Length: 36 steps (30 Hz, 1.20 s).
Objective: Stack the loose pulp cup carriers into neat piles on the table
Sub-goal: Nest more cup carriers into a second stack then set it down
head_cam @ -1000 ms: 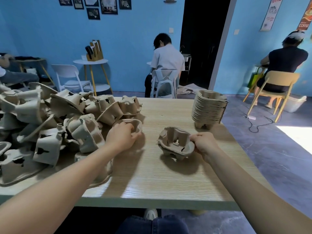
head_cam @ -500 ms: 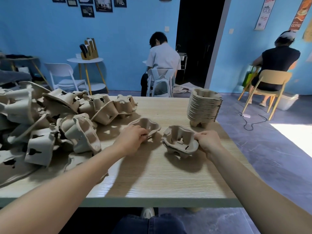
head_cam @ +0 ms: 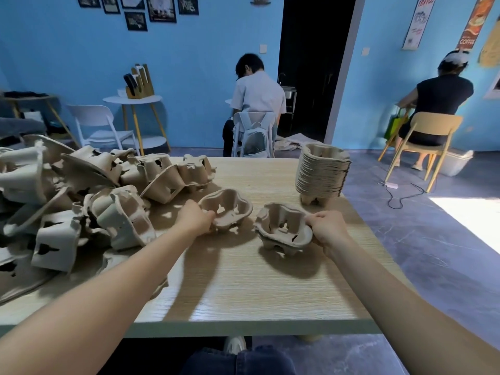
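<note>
Many loose carriers: a jumbled heap of pulp cup carriers (head_cam: 89,201) covered the left part of the table (head_cam: 243,288), tipped on their sides and upside down, leaning on each other.
Left hand: the left hand (head_cam: 193,217) reached out just right of the heap, fingers curled over the near-left rim of a single carrier (head_cam: 226,208) and gripping it.
Single carrier: sat cup-side up near the table's middle, clear of the heap, its feet at or just above the wood; could not tell which.
Second carrier: another carrier (head_cam: 284,230) stood just right of the first, apart from it, cup-side up and tilted slightly toward the camera.
Right hand: the right hand (head_cam: 328,230) pinched the second carrier's right rim, thumb on top, fingers curled beneath.
Finished pile: a tall nested stack of carriers (head_cam: 322,171) stood upright at the far right edge of the table, well apart from both hands.
Room beyond: two seated persons faced away, one on a white chair (head_cam: 254,142) carrying a backpack, one on a wooden chair (head_cam: 430,131) at right; blue walls behind.
</note>
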{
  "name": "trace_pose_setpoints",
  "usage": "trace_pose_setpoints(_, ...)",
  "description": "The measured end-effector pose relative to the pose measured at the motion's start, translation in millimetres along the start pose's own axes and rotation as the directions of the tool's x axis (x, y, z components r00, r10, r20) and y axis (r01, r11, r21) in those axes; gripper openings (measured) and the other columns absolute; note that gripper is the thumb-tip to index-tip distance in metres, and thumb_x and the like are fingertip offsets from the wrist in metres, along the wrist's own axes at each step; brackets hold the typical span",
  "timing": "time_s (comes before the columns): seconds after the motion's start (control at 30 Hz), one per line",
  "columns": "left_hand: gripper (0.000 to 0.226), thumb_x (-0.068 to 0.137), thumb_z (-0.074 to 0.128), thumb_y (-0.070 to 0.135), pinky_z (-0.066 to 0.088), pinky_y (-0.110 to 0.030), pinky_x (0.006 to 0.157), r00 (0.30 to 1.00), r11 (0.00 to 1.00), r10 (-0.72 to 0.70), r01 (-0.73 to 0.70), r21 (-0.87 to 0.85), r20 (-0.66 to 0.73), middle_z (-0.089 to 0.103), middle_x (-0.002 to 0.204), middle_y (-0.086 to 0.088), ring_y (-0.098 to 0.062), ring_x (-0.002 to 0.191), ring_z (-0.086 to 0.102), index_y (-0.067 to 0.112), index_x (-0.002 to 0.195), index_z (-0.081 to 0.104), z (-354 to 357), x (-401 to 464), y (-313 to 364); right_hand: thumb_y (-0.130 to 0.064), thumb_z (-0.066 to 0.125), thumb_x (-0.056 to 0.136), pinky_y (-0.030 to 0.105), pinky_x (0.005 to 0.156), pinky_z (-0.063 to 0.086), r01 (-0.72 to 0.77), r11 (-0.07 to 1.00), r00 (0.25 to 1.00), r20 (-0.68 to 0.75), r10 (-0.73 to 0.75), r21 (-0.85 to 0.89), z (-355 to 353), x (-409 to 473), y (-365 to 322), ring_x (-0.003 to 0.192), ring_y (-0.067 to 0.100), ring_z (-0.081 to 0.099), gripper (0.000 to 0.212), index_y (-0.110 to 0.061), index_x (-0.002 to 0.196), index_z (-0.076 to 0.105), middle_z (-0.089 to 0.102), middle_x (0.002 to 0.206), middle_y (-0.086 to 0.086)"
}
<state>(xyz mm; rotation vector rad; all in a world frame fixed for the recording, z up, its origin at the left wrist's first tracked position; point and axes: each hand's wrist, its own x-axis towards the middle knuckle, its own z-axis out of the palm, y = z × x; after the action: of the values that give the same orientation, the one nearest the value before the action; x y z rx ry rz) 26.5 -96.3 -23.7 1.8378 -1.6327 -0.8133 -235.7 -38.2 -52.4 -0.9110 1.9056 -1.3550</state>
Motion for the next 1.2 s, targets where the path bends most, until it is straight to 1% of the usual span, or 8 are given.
trace_pose_setpoints(0.1,0.03,0.086,0.059,0.016,0.053,-0.036,0.071,0.995,0.993,0.062,-0.068,-0.093,-0.075,0.063,0.101,-0.017,-0.027,0.084,0.064,0.001,0.111,0.053,-13,5,2,-0.004,0.064,0.081,0.036,0.063,0.04,0.009,1.0,1.0,-0.002,-0.009,-0.019,2,1,0,0.061,0.024,0.05,0.033,-0.01,0.049,0.058,0.053,0.053,0.007)
trace_pose_setpoints(0.23,0.01,0.091,0.059,0.013,0.048,-0.018,0.054,0.967,0.922,0.24,-0.255,-0.293,-0.087,0.067,0.094,-0.013,-0.012,0.065,0.061,0.007,0.099,0.06,-41,-9,18,-0.007,0.065,0.082,0.036,0.063,0.04,0.023,0.999,1.0,0.02,-0.023,-0.03,13,0,-4,0.063,0.024,0.051,0.029,-0.009,0.052,0.064,0.057,0.057,0.008)
trace_pose_setpoints(0.33,0.027,0.09,0.061,0.013,0.048,-0.014,0.054,0.941,0.871,0.336,-0.296,-0.392,0.038,0.07,0.086,-0.007,-0.004,0.059,0.062,0.001,0.114,0.06,-46,-24,29,-0.007,0.065,0.081,0.036,0.064,0.042,0.062,0.997,0.997,0.053,-0.06,-0.035,26,-5,-10,0.069,0.022,0.055,0.017,0.003,0.069,0.072,0.065,0.068,0.012)
trace_pose_setpoints(0.43,0.05,0.088,0.064,0.016,0.053,-0.022,0.063,0.912,0.888,0.394,-0.345,-0.304,0.114,0.07,0.086,-0.011,-0.006,0.058,0.061,0.003,0.134,0.048,-38,-38,37,-0.008,0.063,0.081,0.034,0.065,0.042,0.089,0.993,0.995,0.057,-0.085,-0.072,35,-10,-14,0.067,0.02,0.054,0.021,-0.003,0.062,0.071,0.063,0.064,0.009)
trace_pose_setpoints(0.57,0.055,0.086,0.067,0.018,0.058,-0.035,0.078,0.88,0.901,0.431,-0.406,-0.154,0.198,0.054,0.062,0.005,-0.009,0.059,0.06,0.004,0.135,0.046,-26,-48,46,-0.007,0.058,0.086,0.034,0.061,0.038,0.067,0.997,0.995,0.083,-0.064,-0.04,35,-14,-15,0.063,0.02,0.05,0.04,-0.012,0.046,0.061,0.055,0.055,0.007)
trace_pose_setpoints(0.83,0.06,0.085,0.067,0.02,0.055,-0.02,0.063,0.875,0.917,0.39,-0.397,-0.036,0.289,0.055,0.068,0.003,-0.008,0.06,0.062,0.008,0.138,0.043,-14,-52,61,0.002,0.048,0.091,0.019,0.039,0.027,-0.048,0.992,0.982,0.189,0.026,0.117,16,-31,-22,0.045,0.014,0.029,0.041,-0.012,0.054,0.039,0.032,0.048,0.002)
trace_pose_setpoints(0.93,0.051,0.085,0.068,0.022,0.052,-0.021,0.058,0.877,0.912,0.375,-0.407,0.048,0.301,0.054,0.064,0.004,-0.009,0.057,0.06,0.007,0.131,0.051,-7,-51,58,-0.001,0.05,0.092,0.018,0.041,0.033,-0.113,0.98,0.973,0.217,0.076,0.162,12,-37,-24,0.047,0.012,0.037,0.022,-0.007,0.071,0.054,0.039,0.056,0.005)
trace_pose_setpoints(1.2,0.04,0.087,0.065,0.028,0.036,-0.023,0.059,0.872,0.818,0.432,-0.487,0.306,0.232,0.058,0.087,-0.003,-0.015,0.073,0.053,0.009,0.122,0.059,1,-45,47,-0.021,0.056,0.095,0.021,0.046,0.04,-0.143,0.982,0.946,0.31,0.099,0.123,11,-47,-25,0.045,0.009,0.048,0.026,-0.013,0.07,0.057,0.052,0.053,0.0)
